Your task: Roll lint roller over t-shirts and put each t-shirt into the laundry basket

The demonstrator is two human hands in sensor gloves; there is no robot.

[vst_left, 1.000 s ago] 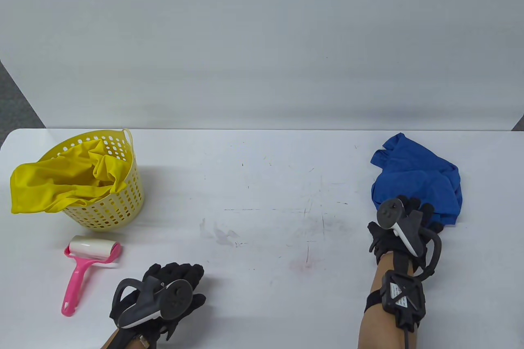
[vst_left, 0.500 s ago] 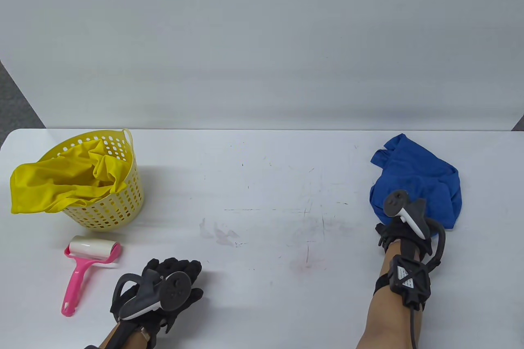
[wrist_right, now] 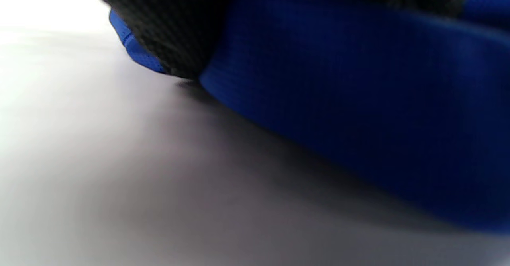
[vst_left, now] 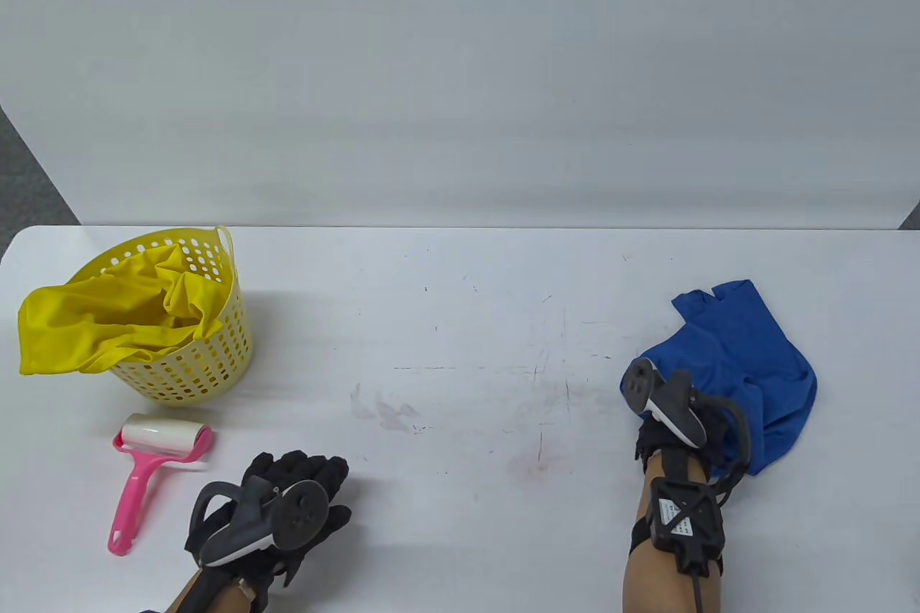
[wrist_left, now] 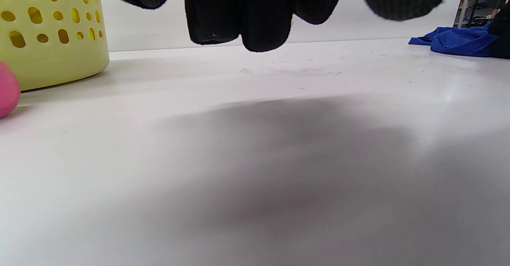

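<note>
A crumpled blue t-shirt [vst_left: 747, 361] lies at the right of the table, and my right hand [vst_left: 672, 426] grips its near edge; the right wrist view shows black fingers [wrist_right: 175, 27] closed on blue cloth [wrist_right: 338, 98]. A yellow t-shirt [vst_left: 93, 325] hangs half out of the yellow laundry basket [vst_left: 208, 369] at the left. The pink lint roller [vst_left: 147, 469] lies in front of the basket. My left hand [vst_left: 287, 498] rests flat on the table to the right of the roller, fingers [wrist_left: 239, 15] straight and holding nothing.
The white table [vst_left: 460, 325] carries faint scuff marks in the middle. A white wall panel stands behind it. In the left wrist view the basket [wrist_left: 51, 31] is at the far left and the blue t-shirt [wrist_left: 458, 41] at the far right.
My right hand closed on the blue t-shirt and dragged it toward the front and left. The left hand slid slightly back.
</note>
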